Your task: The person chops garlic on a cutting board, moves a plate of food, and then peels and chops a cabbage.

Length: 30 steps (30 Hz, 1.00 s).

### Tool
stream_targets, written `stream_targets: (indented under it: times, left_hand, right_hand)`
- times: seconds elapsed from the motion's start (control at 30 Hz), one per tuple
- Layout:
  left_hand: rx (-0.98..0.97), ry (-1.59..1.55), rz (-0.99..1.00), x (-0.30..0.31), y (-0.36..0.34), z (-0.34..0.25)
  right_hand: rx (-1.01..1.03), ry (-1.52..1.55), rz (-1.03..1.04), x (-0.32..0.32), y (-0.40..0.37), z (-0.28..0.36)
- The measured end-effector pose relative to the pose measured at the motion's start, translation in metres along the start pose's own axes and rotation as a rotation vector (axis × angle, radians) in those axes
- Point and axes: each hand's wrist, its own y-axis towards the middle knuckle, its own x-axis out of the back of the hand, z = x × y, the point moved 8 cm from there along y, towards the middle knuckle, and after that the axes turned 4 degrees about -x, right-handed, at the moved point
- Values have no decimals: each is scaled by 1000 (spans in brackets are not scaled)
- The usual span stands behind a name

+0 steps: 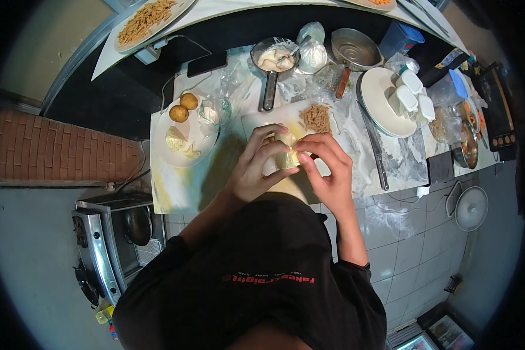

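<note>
Both hands meet over the white cutting board (254, 121) near the table's front edge. Between them is a pale yellow piece of food (288, 157). My left hand (262, 157) has its fingers curled round the left side of the piece. From the right, my right hand (326, 163) pinches the same piece with thumb and fingertips. A pile of brown strips (316, 118) lies on the board just beyond my right hand. On the left, a white plate (164, 153) carries two brown round items (184, 108), a pale yellow chunk (175, 139) and smaller bits.
A pan (269, 84) with a dark handle, a pot (356, 49) and plastic bags stand at the back. To the right are a long knife (379, 154), stacked plates (376, 105) with white-lidded containers (406, 99), and a bowl (468, 146). A phone (207, 64) lies back left.
</note>
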Motion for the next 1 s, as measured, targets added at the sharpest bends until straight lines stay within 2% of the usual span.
stream_targets:
  times: [0.37,0.53,0.67,0.77,0.83,1.0]
  left_hand:
    - [-21,21,8,1,-1,2]
    - [-24,19,-2,1,-1,0]
    - [-75,65,48,-1,1,-7]
    - [-104,58,55,0,-1,-5]
    - [-107,58,62,1,0,-7]
    - [-50,10,15,1,0,-5]
  right_hand:
    - [-54,10,11,1,2,6]
    - [-228,240,69,4,-1,-14]
    - [-246,275,99,7,-3,-19]
    - [-344,403,163,4,-6,-31]
    - [-399,560,179,1,-8,-36]
    - [-479,657,202,1,-9,-38]
